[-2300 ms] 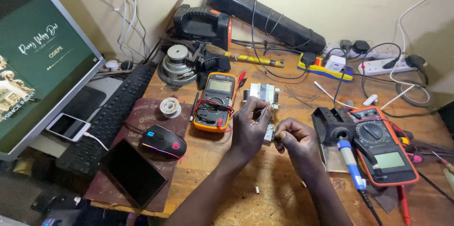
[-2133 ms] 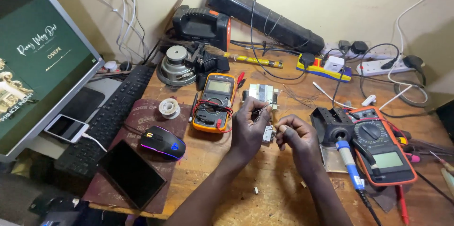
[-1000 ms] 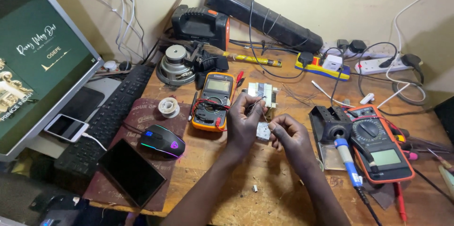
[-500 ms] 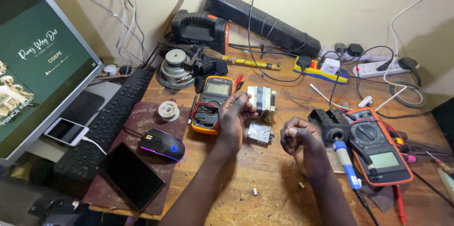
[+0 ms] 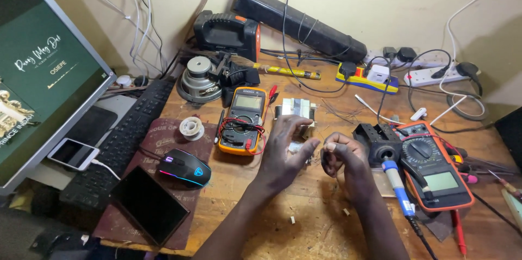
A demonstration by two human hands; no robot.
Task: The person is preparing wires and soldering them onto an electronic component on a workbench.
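I see left hand fingers apart over small metal part mid-frame, right hand curled shut; part looks light, stiff, I'd pinch its edges

I see through one camera on the head, looking down, close over the surface.

Small metal part half hidden behind left hand
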